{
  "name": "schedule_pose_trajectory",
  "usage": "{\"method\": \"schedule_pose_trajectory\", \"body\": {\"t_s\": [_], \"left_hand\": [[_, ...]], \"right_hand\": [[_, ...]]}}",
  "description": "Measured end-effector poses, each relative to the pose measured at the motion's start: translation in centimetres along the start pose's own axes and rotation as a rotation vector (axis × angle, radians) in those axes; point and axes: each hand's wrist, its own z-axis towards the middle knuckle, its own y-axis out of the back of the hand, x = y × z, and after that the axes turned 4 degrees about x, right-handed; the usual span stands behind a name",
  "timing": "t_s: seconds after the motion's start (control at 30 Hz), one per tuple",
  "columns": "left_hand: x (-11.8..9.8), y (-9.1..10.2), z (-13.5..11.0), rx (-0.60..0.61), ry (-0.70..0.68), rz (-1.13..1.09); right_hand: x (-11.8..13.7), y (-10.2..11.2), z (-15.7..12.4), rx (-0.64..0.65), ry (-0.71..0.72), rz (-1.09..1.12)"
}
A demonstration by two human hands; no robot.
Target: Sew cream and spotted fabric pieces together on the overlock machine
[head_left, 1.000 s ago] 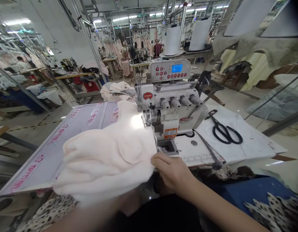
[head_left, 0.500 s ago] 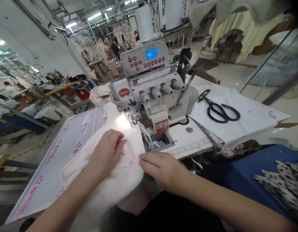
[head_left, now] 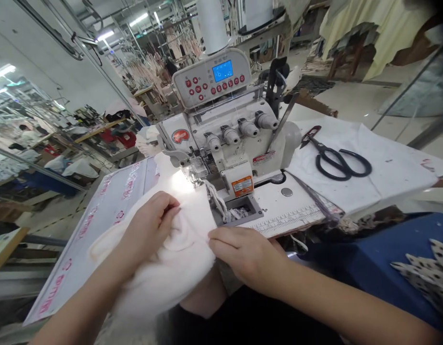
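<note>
A cream fleecy fabric piece lies on the sewing table, its far edge under the presser foot of a white overlock sewing machine. My left hand rests on top of the fabric with fingers curled, pinching a fold just in front of the lit needle area. On the fabric's right edge, near the table's front, my right hand grips the cloth with closed fingers. A trimmed strip of cloth hangs beside the needle plate.
Black scissors lie on a white cloth right of the machine. The machine's control panel and thread cones stand behind. The table extension with pink lettering runs left. Blue fabric sits at the lower right.
My left hand came up onto the fabric and took a fold near the needle. My right hand stayed on the cloth's right edge. The view moved closer to the machine.
</note>
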Motion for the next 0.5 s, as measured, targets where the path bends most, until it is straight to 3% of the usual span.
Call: {"method": "schedule_pose_trajectory", "body": {"t_s": [0.5], "left_hand": [[2.0, 1.0, 5.6, -0.002, -0.049, 0.046]], "right_hand": [[-4.2, 0.1, 4.0, -0.121, -0.049, -0.133]]}}
